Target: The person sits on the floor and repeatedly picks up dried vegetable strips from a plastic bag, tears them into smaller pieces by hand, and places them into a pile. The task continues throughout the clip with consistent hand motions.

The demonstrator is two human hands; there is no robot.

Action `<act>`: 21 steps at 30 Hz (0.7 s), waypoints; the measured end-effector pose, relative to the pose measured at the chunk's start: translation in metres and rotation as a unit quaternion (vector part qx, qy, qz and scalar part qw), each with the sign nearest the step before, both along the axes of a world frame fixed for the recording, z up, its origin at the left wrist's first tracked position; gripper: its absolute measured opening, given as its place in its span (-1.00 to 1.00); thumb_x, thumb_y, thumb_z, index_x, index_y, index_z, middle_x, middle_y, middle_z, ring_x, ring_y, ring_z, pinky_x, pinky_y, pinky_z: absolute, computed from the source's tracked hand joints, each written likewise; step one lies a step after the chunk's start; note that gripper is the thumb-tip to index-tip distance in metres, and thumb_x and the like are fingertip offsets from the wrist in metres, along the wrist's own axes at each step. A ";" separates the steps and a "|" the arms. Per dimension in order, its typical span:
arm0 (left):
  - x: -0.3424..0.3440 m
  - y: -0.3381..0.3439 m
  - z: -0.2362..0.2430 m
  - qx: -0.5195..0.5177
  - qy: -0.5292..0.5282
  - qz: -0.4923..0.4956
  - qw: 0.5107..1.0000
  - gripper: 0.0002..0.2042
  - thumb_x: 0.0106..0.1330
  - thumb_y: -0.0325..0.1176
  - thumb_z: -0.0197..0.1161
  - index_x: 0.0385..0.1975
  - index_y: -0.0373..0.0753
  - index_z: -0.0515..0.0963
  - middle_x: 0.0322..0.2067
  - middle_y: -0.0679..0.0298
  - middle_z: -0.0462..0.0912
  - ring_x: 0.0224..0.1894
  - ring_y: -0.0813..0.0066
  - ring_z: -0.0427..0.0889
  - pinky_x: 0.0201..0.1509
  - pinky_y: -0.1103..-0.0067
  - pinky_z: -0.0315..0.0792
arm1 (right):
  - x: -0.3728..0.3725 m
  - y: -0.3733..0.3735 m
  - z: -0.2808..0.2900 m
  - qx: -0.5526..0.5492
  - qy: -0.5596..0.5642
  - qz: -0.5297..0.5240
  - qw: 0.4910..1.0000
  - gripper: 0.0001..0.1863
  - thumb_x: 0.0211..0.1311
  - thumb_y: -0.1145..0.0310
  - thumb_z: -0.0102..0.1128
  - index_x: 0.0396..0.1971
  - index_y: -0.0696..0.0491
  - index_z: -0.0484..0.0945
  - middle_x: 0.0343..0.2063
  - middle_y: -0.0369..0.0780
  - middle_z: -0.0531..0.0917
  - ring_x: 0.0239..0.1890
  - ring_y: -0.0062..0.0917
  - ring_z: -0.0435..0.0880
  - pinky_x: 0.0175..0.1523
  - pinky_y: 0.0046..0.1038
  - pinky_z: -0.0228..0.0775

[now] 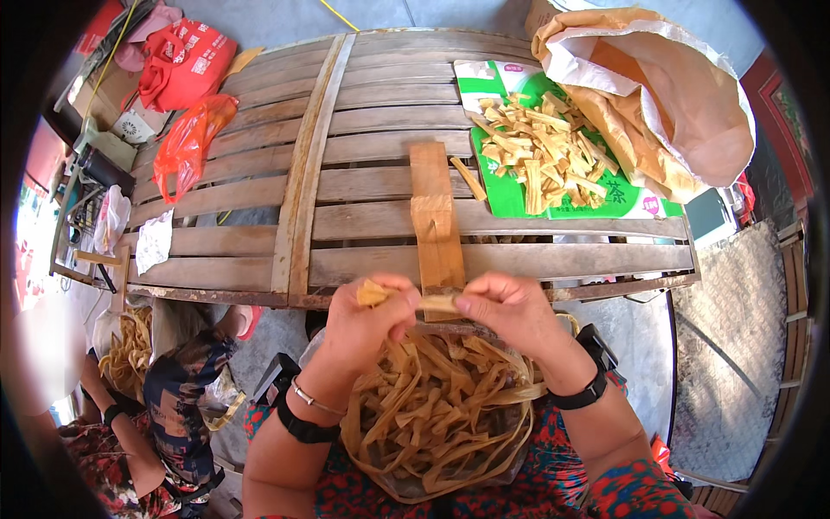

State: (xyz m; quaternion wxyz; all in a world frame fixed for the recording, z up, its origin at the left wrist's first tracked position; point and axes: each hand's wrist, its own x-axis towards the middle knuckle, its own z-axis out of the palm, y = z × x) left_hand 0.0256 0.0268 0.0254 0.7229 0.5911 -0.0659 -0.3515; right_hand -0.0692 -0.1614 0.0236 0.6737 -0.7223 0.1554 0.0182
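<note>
My left hand [373, 320] and my right hand [510, 313] are close together at the table's near edge, both closed. Between them they hold a short tan dried strip [439, 304], pinched at each end. A yellowish folded end [372, 293] of a strip also pokes out of my left fist. Below my hands, on my lap, rests a clear plastic bag [506, 474] full of long, curly dried strips [432, 406]. Just beyond my fingers, a narrow wooden board [441, 246] with a raised step lies over the table slats.
Short cut strips [545, 156] are heaped on a green and white cardboard sheet [475, 86] on the slatted table [372, 177]. Behind it gapes a large brown paper sack [622, 130]. Red bags [186, 65] lie far left. Another person [130, 450] sits at left beside more strips [130, 346].
</note>
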 end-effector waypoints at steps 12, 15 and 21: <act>0.014 -0.025 -0.046 0.124 -0.213 0.063 0.967 -0.80 0.32 -0.33 0.23 -0.19 -0.33 0.59 -0.31 0.25 0.66 -0.32 0.56 0.59 -0.21 0.62 0.46 | 0.024 -0.015 -0.026 -0.389 -0.191 -0.079 0.898 -0.80 0.05 0.30 0.39 -0.47 -0.03 0.50 -0.69 -0.22 0.53 -0.66 -0.35 0.56 -0.54 -0.38 0.37; -0.007 -0.022 -0.033 0.024 -0.358 0.055 0.932 -0.79 0.38 -0.34 0.12 -0.29 -0.34 0.63 -0.32 0.32 0.69 -0.23 0.58 0.60 -0.11 0.59 0.48 | 0.011 0.003 -0.010 -0.407 -0.245 -0.030 0.880 -0.80 0.01 0.41 0.41 -0.55 0.03 0.49 -0.64 -0.21 0.56 -0.63 -0.34 0.56 -0.52 -0.41 0.36; -0.040 -0.013 0.008 0.168 -0.135 -0.390 0.895 -0.76 0.24 -0.28 0.25 -0.46 -0.37 0.59 -0.66 0.22 0.59 -0.65 0.53 0.47 -0.58 0.52 0.35 | -0.003 0.020 0.021 -0.277 -0.374 0.100 0.879 -0.85 -0.04 0.43 0.33 -0.59 0.04 0.49 -0.72 -0.25 0.50 -0.70 -0.41 0.45 -0.56 -0.43 0.22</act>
